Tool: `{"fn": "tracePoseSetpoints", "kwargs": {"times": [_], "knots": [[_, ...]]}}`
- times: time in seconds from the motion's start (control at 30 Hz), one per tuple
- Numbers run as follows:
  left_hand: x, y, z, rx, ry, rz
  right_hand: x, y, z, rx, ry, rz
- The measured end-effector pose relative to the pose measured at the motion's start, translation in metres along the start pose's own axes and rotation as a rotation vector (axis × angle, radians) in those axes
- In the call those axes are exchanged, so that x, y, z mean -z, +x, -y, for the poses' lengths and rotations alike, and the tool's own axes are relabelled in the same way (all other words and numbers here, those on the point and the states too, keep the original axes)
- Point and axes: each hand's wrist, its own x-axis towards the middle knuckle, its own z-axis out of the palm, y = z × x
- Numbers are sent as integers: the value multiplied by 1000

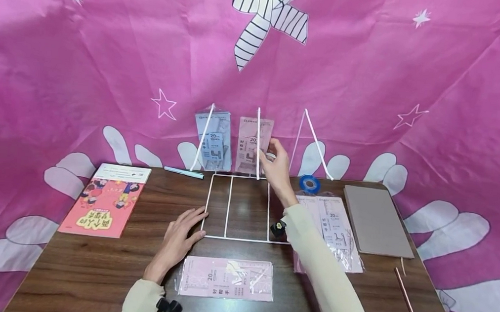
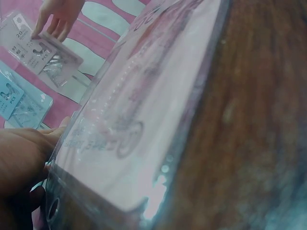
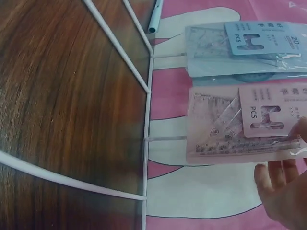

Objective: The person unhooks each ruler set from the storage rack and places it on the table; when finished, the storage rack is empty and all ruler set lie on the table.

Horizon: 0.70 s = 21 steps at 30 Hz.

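My right hand [image 1: 278, 172] pinches the right edge of a pink packaged ruler set [image 1: 246, 131], which hangs upright at the middle prong of a white wire rack [image 1: 228, 208]. The right wrist view shows the thumb on the front of that pack [image 3: 211, 127], with the other fingers around its edge. Beside it, on the left prong, hangs a blue packaged ruler set [image 1: 213, 145]. My left hand [image 1: 179, 234] rests on the table with its fingers extended, fingertips at the rack's left base wire. Another pink ruler pack [image 1: 228, 279] lies flat in front of the rack.
More ruler packs [image 1: 333, 227] lie under and beside my right forearm. A blue tape roll [image 1: 309, 184] and a grey notebook [image 1: 378, 221] are at the right, with a thin metallic rod [image 1: 410, 306]. A pink book [image 1: 103, 202] and a light-blue pen [image 1: 183, 172] are at the left.
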Motion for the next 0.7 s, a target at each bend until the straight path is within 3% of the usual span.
{"fn": "tracePoseSetpoints", "kwargs": {"times": [0.23,0.7], "knots": [[2,-1,1,-1,11,-16,-2,-4,6,-44,143,48],[1,1,-1,27,-9,26,16,-32,6,-16,183,82]]}}
